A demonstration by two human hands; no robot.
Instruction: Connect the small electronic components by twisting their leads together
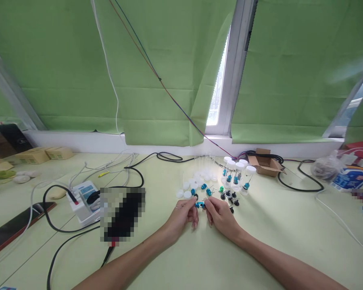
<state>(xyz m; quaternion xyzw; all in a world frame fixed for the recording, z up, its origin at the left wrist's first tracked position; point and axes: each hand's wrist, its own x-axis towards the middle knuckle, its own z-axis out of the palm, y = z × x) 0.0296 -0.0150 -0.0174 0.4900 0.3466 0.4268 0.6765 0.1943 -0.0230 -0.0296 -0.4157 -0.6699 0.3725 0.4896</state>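
Note:
My left hand (184,214) and my right hand (220,212) meet over the table, fingertips pinched on either end of a small blue metal part (199,204). Its finer details are too small to make out. Just beyond lie loose blue parts (209,192), a green part (221,189) and several black knob-like pieces with stems (228,193). White round caps (187,195) are scattered near my left fingers. Behind my right hand stand several clear tubes with white caps (247,182), blue parts inside them.
A small open cardboard box (265,166) is at the back right, among black cables (302,189). To the left are a white power strip (84,201), a pixelated dark object (124,215) and a long dark flat object (18,229). Green blinds (169,48) hang behind the table.

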